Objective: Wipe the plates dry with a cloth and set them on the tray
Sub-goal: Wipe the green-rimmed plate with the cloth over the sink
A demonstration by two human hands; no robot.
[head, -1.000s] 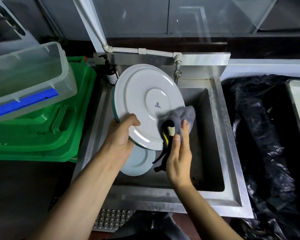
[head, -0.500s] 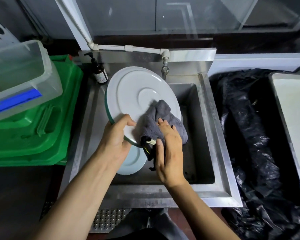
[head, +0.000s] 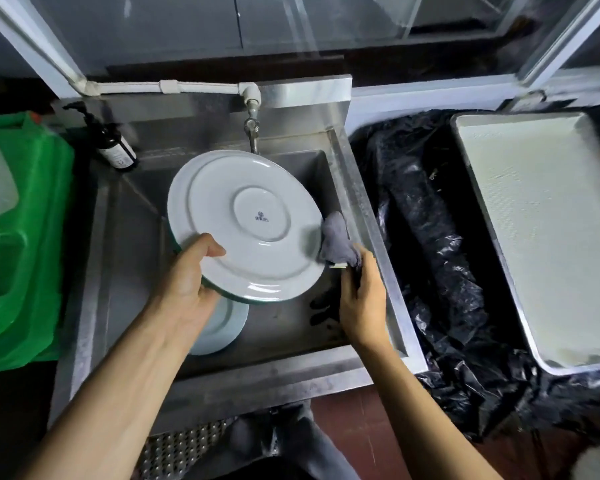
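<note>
Over the steel sink [head: 368, 216] I hold a large white plate [head: 246, 223] with its underside up, a small maker's mark at its centre. My left hand [head: 191, 275] grips its near-left rim, thumb on top. My right hand [head: 361, 296] holds a grey cloth [head: 336, 240] bunched against the plate's right edge. A second white plate [head: 222, 327] lies in the basin, partly hidden under the held one. The pale tray [head: 541, 230] sits at the right.
A tap [head: 252, 129] hangs over the back of the basin, and a dark pump bottle [head: 113, 147] stands at its back-left corner. Green plastic crates [head: 21, 237] are stacked at the left. Crumpled black plastic sheeting [head: 444, 271] lies between sink and tray.
The cloth has slid from the middle of the plate's underside out to its right edge with my right hand. My view has swung right, bringing more of the tray in.
</note>
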